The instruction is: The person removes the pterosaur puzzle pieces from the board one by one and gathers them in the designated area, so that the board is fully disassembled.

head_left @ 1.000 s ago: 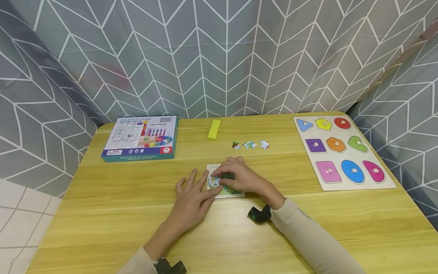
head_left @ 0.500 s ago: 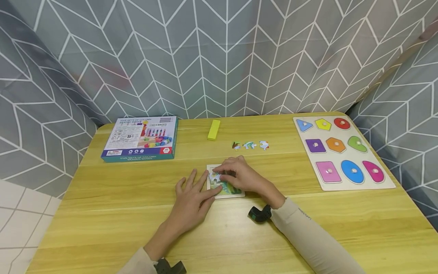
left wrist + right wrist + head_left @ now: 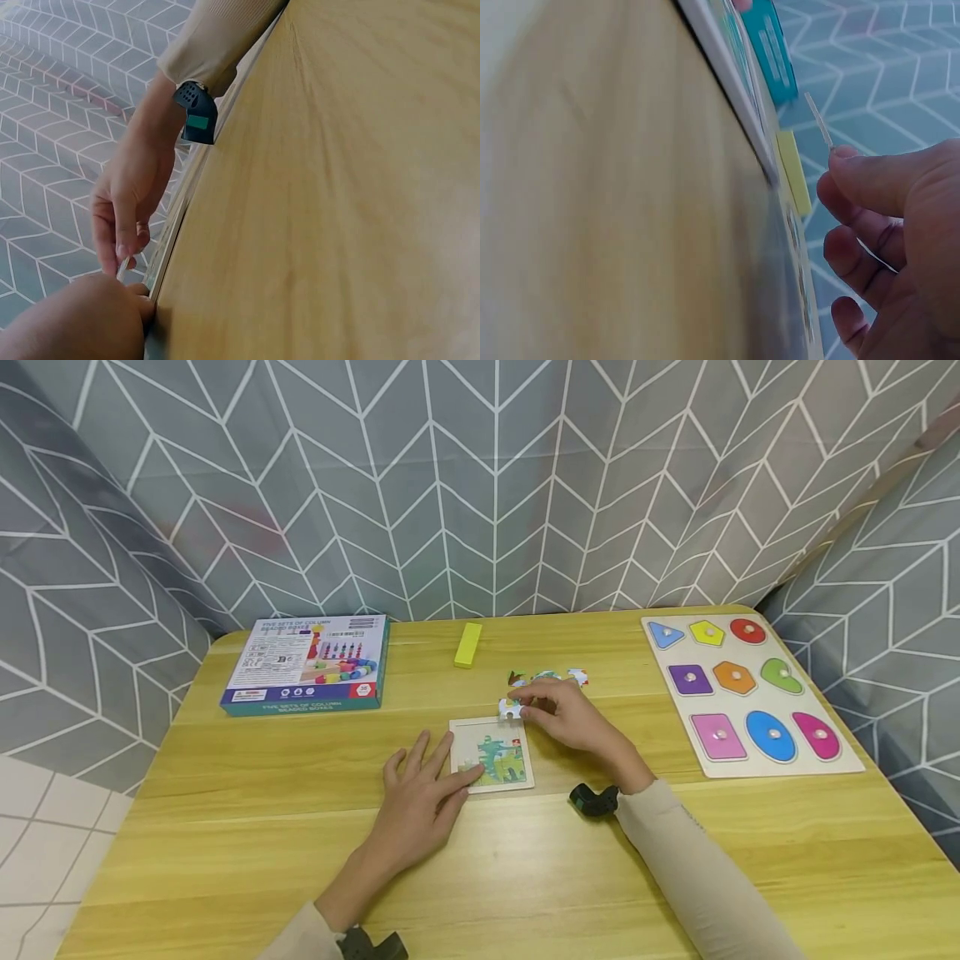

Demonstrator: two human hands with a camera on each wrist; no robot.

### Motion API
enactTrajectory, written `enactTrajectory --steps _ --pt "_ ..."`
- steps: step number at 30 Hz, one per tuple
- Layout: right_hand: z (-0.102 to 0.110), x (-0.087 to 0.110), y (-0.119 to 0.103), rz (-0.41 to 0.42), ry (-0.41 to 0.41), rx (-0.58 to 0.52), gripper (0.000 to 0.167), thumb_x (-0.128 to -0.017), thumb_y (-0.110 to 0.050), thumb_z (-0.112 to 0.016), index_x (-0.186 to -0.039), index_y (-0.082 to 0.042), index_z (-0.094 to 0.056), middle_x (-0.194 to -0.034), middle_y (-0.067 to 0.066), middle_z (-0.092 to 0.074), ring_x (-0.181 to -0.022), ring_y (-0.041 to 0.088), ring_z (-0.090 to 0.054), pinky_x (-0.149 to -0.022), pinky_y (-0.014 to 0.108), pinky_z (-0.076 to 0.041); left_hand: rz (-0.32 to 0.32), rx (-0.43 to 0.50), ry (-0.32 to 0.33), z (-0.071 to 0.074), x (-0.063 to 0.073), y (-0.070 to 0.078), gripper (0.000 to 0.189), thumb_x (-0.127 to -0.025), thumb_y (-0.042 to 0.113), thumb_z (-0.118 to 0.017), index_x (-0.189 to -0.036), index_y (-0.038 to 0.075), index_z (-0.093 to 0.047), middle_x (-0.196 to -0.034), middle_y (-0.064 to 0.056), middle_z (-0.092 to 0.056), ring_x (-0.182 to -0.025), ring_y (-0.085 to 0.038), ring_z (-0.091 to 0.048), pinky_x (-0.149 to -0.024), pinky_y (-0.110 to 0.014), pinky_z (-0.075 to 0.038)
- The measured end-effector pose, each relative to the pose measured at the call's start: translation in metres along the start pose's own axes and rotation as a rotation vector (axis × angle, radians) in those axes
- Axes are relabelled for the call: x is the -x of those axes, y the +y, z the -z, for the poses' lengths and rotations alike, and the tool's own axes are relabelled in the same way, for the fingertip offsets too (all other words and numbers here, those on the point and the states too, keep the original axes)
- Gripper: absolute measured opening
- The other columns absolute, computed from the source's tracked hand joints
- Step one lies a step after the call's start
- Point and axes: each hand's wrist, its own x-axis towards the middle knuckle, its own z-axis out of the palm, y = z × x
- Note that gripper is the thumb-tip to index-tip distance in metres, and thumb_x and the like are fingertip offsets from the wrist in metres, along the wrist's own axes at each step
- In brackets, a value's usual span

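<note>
Shifted since the earlier frames: right hand and its piece, from over the tray to the tray's far rim, towards the right end, near the row of loose pieces. Right hand: thumb and forefinger pinching the piece by one edge, other fingers loosely curled. Left hand: in the same place, fingers straight and spread, forefinger tip resting on the picture in the tray's near left part, gripping nothing. Held piece: one, raised off the table; from the head a notch shows in its near edge, and long axis cannot be told; from the right wrist it stands nearly edge-on, a thin strip slanting up and away from the thumb tip. Loose pieces: three, in a row running left to right beyond the tray, partly hidden by the right hand. Tray: one, squarish, flat, sides nearly square to the person; green dinosaur picture fills its near and right parts, pale floor showing at far left; number of pieces seated cannot be told. Yellow block: one, long axis running away from the person, far end leaning slightly right. Box: one, at far left, wider than deep. Board: one, at right, bearing nine knobbed shapes in three rows of three.
</note>
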Motion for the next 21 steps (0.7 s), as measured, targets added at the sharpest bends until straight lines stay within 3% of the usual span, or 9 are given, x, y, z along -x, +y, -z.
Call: enactTrajectory --steps 6,10,16,21 --pt "0.012 0.004 0.010 -0.090 0.030 0.055 0.027 -0.096 -0.006 -0.069 -0.122 -0.010 -0.074 -0.096 0.004 -0.071 -0.084 0.017 -0.059 -0.089 0.037 -0.033 0.043 0.026 0.036 0.002 0.000 0.002 0.033 -0.098 0.022 -0.063 -0.127 0.033 -0.073 -0.160 -0.017 -0.042 -0.153 -0.045 -0.027 -0.115 -0.066 -0.016" --pt "0.014 0.004 0.012 -0.125 0.017 0.093 0.026 -0.096 -0.007 -0.069 -0.121 -0.012 -0.075 -0.094 0.002 -0.070 -0.084 0.017 -0.057 -0.089 0.041 -0.025 0.077 0.022 0.073 0.004 -0.001 0.001 0.032 -0.096 0.018 -0.063 -0.123 0.029 -0.075 -0.157 -0.021 -0.045 -0.152 -0.046 -0.030 -0.113 -0.065 -0.018" --pt "0.014 0.006 0.012 -0.130 -0.015 0.124 0.025 -0.095 -0.007 -0.069 -0.119 -0.011 -0.075 -0.090 0.001 -0.068 -0.085 0.018 -0.054 -0.085 0.040 -0.024 0.130 0.028 0.098 0.004 -0.003 -0.002 0.033 -0.093 0.014 -0.063 -0.120 0.026 -0.076 -0.155 -0.022 -0.047 -0.151 -0.047 -0.030 -0.114 -0.065 -0.017" --pt "0.011 0.006 0.013 -0.100 -0.023 0.126 0.023 -0.095 -0.008 -0.069 -0.117 -0.011 -0.075 -0.091 0.002 -0.069 -0.085 0.017 -0.054 -0.084 0.036 -0.031 0.153 0.035 0.111 0.004 -0.004 -0.005 0.034 -0.090 0.012 -0.061 -0.117 0.025 -0.076 -0.155 -0.021 -0.048 -0.150 -0.047 -0.032 -0.113 -0.064 -0.017"
